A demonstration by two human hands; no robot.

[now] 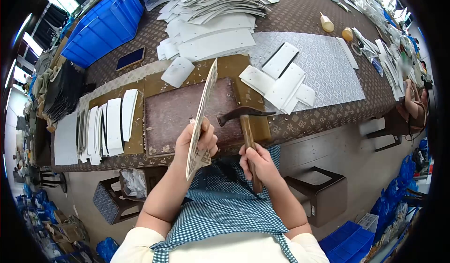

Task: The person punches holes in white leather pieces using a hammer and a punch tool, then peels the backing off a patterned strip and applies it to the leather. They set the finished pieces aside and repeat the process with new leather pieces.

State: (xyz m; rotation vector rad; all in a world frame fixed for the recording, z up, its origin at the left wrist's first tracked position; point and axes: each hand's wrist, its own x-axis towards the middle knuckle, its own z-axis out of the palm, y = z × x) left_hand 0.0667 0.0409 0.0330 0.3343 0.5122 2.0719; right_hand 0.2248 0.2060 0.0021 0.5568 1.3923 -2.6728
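My left hand (199, 139) is closed on a thin patterned panel (202, 108), held edge-on and nearly upright above the worn reddish board (187, 113). In my right hand (258, 162) is the wooden handle of a hammer (247, 131); its dark metal head is over the right edge of the board. White curved pieces (112, 127) stand in a row left of the board. To its right, more white pieces (283, 82) overlap in a loose pile. A single white piece (178, 71) lies behind the board.
Tall stacks of white pieces (215, 33) stand at the back, beside a blue crate (105, 26) and a phone (131, 59). Farther right are a glue bottle (326, 23) and a seated person (415, 106). Brown stools (323, 197) stand below the table's edge.
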